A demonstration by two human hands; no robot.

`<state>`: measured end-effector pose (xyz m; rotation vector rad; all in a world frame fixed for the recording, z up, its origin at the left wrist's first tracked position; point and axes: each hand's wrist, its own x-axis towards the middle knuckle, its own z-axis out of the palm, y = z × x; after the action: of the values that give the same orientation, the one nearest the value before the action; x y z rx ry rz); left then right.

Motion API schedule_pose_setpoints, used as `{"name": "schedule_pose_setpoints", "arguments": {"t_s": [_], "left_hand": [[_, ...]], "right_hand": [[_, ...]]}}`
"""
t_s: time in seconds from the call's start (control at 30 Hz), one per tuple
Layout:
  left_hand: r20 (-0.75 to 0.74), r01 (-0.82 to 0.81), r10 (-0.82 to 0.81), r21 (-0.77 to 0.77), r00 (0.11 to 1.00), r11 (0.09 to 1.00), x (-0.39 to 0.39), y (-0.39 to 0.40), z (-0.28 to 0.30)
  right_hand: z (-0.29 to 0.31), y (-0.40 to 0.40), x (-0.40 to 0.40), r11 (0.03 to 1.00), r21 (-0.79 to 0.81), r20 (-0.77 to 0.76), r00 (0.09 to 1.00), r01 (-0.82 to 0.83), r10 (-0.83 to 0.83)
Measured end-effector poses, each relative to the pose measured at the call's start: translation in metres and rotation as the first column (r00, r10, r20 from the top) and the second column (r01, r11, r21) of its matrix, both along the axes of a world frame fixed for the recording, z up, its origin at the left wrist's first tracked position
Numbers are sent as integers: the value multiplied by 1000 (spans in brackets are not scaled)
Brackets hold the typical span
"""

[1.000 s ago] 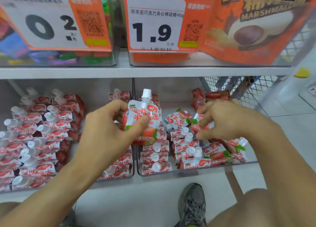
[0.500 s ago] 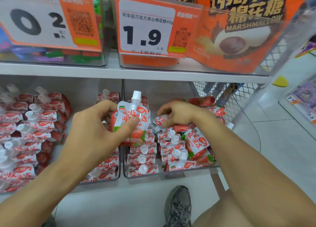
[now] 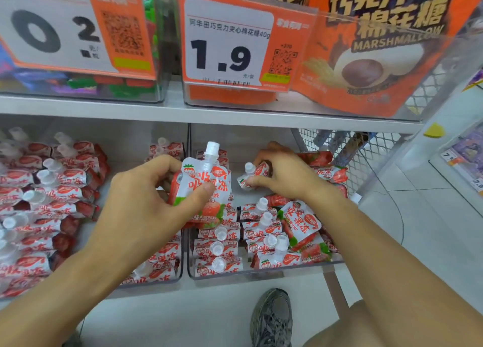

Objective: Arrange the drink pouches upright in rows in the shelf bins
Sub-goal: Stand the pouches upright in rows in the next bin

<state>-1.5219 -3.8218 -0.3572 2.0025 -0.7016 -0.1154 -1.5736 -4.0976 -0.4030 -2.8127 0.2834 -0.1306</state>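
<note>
My left hand [image 3: 151, 197] grips a red-and-white strawberry drink pouch [image 3: 202, 187] upright by its body, white cap on top, above the divider between two clear bins. My right hand [image 3: 285, 174] pinches a second pouch [image 3: 252, 175] near the back of the right bin [image 3: 261, 272], its cap pointing up and left. In that bin, two rows of pouches [image 3: 222, 244] stand upright at the front left, while loose pouches [image 3: 303, 224] lie slanted on the right. The left bin [image 3: 156, 282] holds several rows of the same pouches [image 3: 52, 190].
A grey shelf edge [image 3: 235, 114] runs just above the bins, carrying clear boxes with orange price tags [image 3: 230, 43] and a marshmallow bag [image 3: 379, 46]. A wire mesh panel [image 3: 366, 153] closes the right side. My shoe [image 3: 271, 318] is on the pale floor below.
My right hand left the front right of the bin, reached to its back and lifted a pouch by the neck. My left hand kept its pouch upright. The view shifted slightly.
</note>
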Motion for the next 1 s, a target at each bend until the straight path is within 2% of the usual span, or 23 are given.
{"name": "schedule_pose_setpoints", "arguments": {"t_s": [0.23, 0.47, 0.67, 0.87, 0.93, 1.0], "left_hand": [[10, -15, 15, -11, 1000, 1000, -1, -3, 1], [65, -13, 15, -40, 998, 999, -6, -5, 6], [154, -1, 0, 7, 988, 1000, -7, -20, 12], [215, 52, -93, 189, 972, 981, -1, -71, 7], [198, 96, -156, 279, 968, 955, 2, -91, 0], [129, 169, -230, 370, 964, 914, 5, -108, -7]], "right_hand": [[-7, 1, -4, 993, 112, -80, 996, 40, -31], [-4, -4, -4, 936, 348, -267, 953, -41, 141], [8, -9, -13, 886, 464, -430, 877, 11, 215], [5, -1, -25, 757, 653, -328, 911, 28, 250], [2, -4, -31, 636, 771, -207, 956, 29, 206], [-6, -7, -34, 586, 809, -56, 990, -31, 129]]}}
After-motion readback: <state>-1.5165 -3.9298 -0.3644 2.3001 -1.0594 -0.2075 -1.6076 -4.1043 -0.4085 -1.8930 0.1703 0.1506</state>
